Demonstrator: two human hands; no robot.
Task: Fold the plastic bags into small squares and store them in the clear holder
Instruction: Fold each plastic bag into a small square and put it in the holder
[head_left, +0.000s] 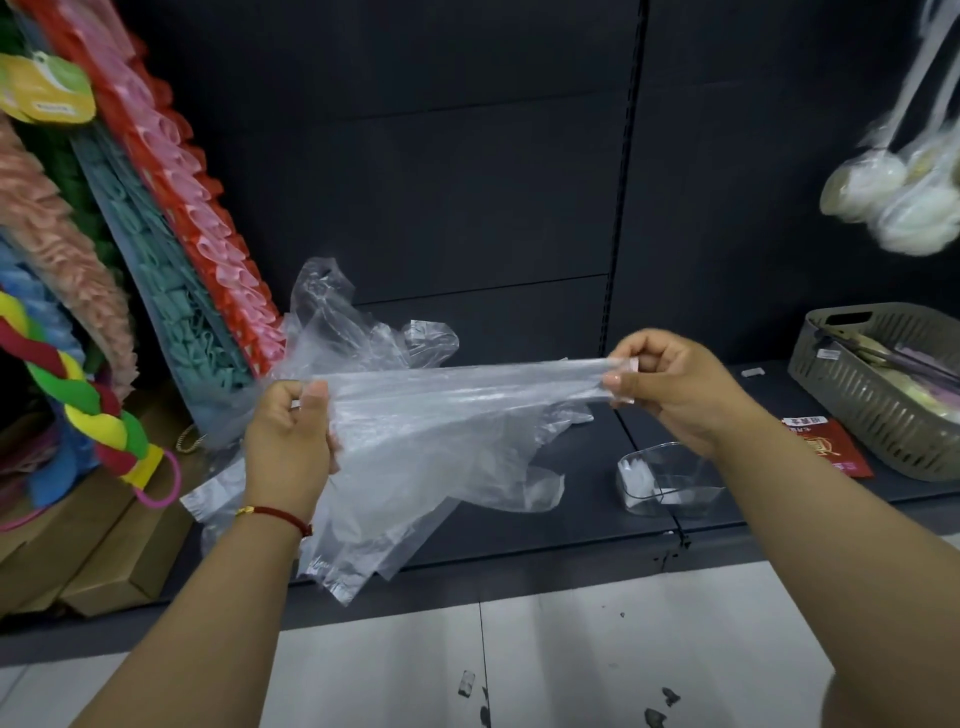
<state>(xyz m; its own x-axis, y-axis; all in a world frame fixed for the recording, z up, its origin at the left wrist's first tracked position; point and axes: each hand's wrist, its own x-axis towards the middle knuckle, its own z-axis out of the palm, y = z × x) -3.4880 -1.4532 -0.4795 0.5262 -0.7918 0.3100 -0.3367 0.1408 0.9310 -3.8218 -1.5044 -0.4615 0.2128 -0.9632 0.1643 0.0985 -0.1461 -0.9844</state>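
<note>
Both hands pinch the same plastic bag (441, 415): left hand (291, 441) has fingers curled round its left end, thumb on top; right hand (670, 384) nips the right end between thumb and fingertips (615, 382). Top edge is pulled taut between them, held in the air above the dark shelf (571, 519); the rest of the film droops down toward the shelf lip, handles and corners loose. Reads as stretching or flattening before the first fold, no crease visible in this bag. More clear bags (343, 322) lie crumpled at the back of the shelf, behind and left of the held one; film overlaps, so count is unclear, at least one more, probably several. Clear holder (670, 483) sits on the shelf, right of the bag and under the right forearm, one of it; something white and folded shows inside at its left end, likely folded bags already stored, number cannot tell. So progress: early to middle, held bag unfolded, pile waiting. One grey slotted basket (872, 395) at far right, one red packet (826, 447) beside it. Red cord bracelet (275, 514) on the left wrist. Coloured goods hang at left, blurred wrapped spoons (893, 192) hang at upper right.
</note>
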